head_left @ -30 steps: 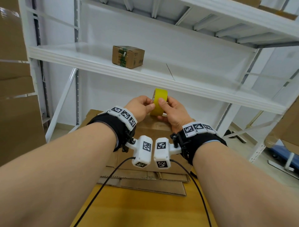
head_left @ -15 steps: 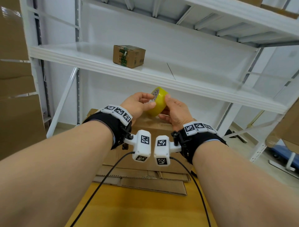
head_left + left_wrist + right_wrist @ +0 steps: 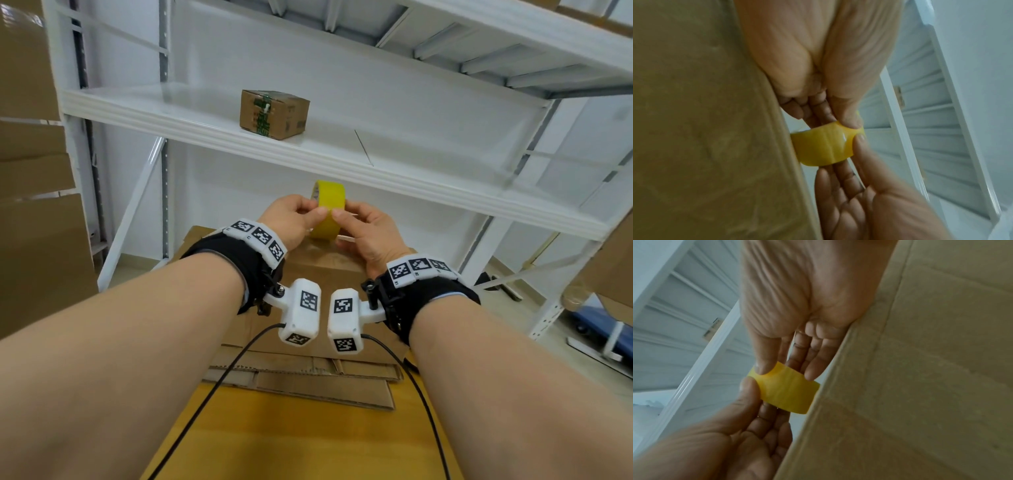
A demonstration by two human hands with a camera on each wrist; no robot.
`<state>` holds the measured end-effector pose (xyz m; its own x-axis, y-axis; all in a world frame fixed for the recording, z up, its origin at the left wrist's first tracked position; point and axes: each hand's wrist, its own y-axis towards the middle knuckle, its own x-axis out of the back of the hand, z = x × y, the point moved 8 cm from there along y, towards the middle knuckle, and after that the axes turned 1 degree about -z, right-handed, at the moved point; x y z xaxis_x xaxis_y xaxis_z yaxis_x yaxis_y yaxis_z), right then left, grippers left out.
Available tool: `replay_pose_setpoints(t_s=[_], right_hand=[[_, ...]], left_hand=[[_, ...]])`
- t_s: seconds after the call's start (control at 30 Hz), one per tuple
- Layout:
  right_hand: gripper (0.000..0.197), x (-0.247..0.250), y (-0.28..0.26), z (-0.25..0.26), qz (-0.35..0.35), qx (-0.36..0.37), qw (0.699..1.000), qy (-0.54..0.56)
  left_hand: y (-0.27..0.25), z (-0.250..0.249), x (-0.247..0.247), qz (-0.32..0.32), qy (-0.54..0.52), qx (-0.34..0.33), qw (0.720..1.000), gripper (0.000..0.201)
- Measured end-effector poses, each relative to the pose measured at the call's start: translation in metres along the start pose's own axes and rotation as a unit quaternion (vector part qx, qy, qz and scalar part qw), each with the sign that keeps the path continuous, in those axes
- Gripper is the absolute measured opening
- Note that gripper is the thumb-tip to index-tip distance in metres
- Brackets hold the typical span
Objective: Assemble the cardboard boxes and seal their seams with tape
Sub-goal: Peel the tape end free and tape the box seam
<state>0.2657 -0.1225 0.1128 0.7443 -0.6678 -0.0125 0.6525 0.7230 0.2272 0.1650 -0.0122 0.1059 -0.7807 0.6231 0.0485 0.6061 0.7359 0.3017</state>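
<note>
I hold a yellow tape roll (image 3: 327, 212) upright in front of me with both hands, above a brown cardboard box (image 3: 318, 274) on the table. My left hand (image 3: 301, 214) pinches the roll's left side with thumb and fingers. My right hand (image 3: 349, 219) grips its right side, thumb on the outer band. Both thumbs meet on the roll's face. In the left wrist view the tape roll (image 3: 823, 146) sits between both hands beside the box's wall (image 3: 705, 129). The right wrist view shows the tape roll (image 3: 786, 391) the same way, next to the box (image 3: 920, 369).
Flattened cardboard sheets (image 3: 301, 380) lie under the box on the wooden table (image 3: 291, 442). A small taped box (image 3: 274, 113) sits on the white shelf (image 3: 342, 164) ahead. Stacked cardboard (image 3: 30, 171) stands at the left, more cardboard (image 3: 613, 274) at the right.
The roll has been turned in my hands, from tilted with its core showing to edge-on, and my thumbs have come together on its outer band.
</note>
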Motion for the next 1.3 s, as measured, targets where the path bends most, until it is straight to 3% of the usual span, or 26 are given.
replay_pose_setpoints(t_s=[0.1, 0.2, 0.37, 0.5, 0.9, 1.03, 1.17, 1.3], right_hand=[[0.024, -0.007, 0.000, 0.000, 0.020, 0.006, 0.999, -0.040], [0.014, -0.007, 0.001, -0.001, 0.016, 0.004, 0.999, -0.052], [0.013, 0.004, 0.003, 0.000, -0.018, 0.002, 1.000, -0.005], [0.020, 0.005, 0.004, 0.002, -0.029, 0.008, 0.999, -0.012], [0.006, -0.008, 0.000, 0.000, 0.029, -0.001, 0.998, -0.055], [0.002, -0.001, 0.002, 0.001, -0.003, 0.001, 1.000, -0.016], [0.010, 0.006, 0.004, 0.001, -0.028, 0.006, 1.000, 0.010], [0.021, 0.004, 0.004, 0.002, -0.019, 0.014, 1.000, 0.013]], left_hand=[[-0.002, -0.001, 0.005, -0.014, -0.067, 0.012, 0.998, 0.012], [-0.002, -0.001, 0.004, -0.007, -0.055, -0.002, 0.998, 0.009], [-0.004, -0.002, -0.007, 0.052, 0.039, -0.016, 0.998, 0.016], [-0.006, -0.006, -0.012, 0.059, 0.125, -0.036, 0.990, 0.017], [0.000, 0.001, 0.007, -0.022, -0.074, 0.005, 0.997, 0.010], [-0.002, 0.000, 0.001, 0.014, -0.048, 0.000, 0.999, 0.014], [-0.007, -0.002, -0.010, 0.054, 0.055, -0.009, 0.997, 0.016], [-0.006, -0.003, -0.007, 0.038, 0.023, -0.009, 0.999, 0.016]])
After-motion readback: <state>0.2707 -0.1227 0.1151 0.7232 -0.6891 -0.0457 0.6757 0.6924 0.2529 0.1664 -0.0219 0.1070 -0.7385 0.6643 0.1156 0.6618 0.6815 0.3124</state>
